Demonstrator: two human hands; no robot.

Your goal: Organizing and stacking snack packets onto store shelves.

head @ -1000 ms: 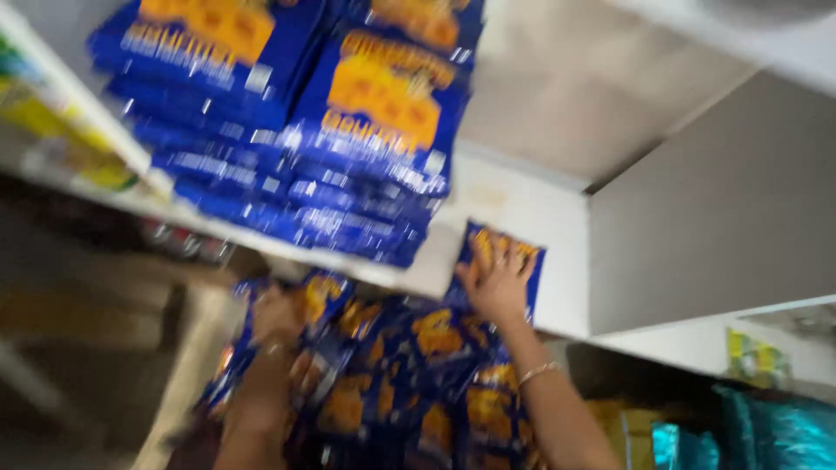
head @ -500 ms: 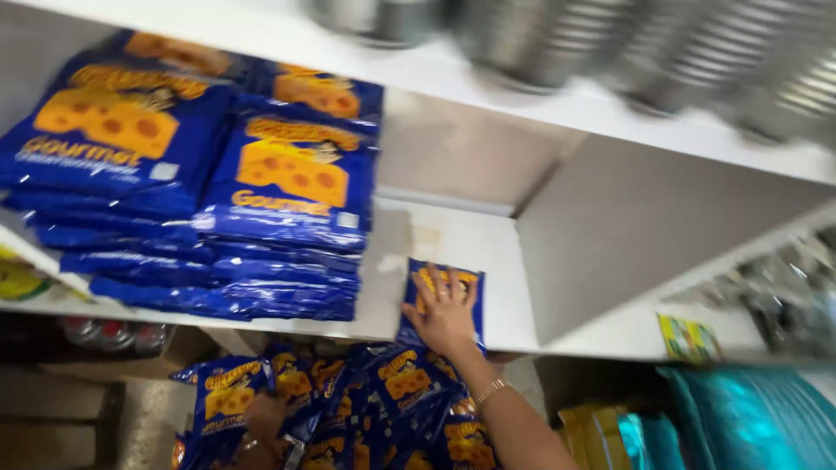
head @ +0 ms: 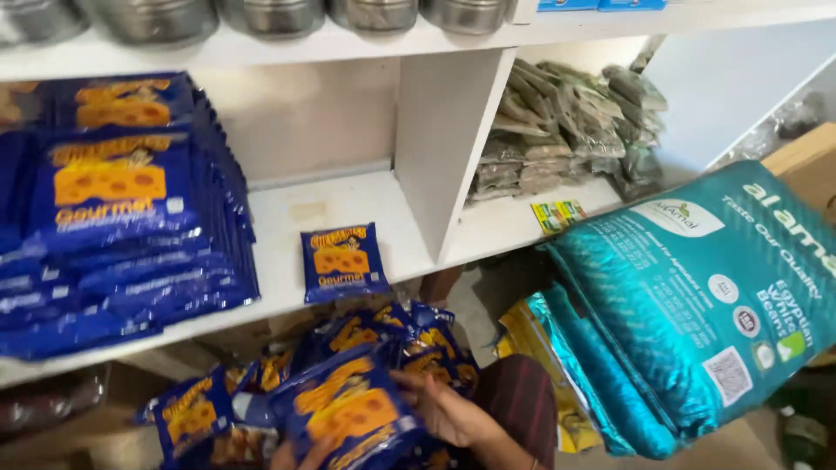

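Blue snack packets in both hands below the shelf

Blue snack packets [head: 348, 409], printed with an orange cheese picture, lie heaped low in the view, and the right hand [head: 448, 409] rests against the topmost one, its fingers [head: 416, 383] spread flat along the packet's right edge, pressing rather than curled shut. The left hand [head: 300, 454] shows only as fingertips under the same packet's lower edge, so its hold cannot be told.

Far right of the fingers leans a large teal sack [head: 697, 305]. Up and left of them, a tall stack of matching blue packets [head: 122, 226] fills the white shelf [head: 348, 196]. Above the fingers a single packet [head: 342, 261] lies flat on the shelf. Up and right of them sit grey-green pouches [head: 566, 130].
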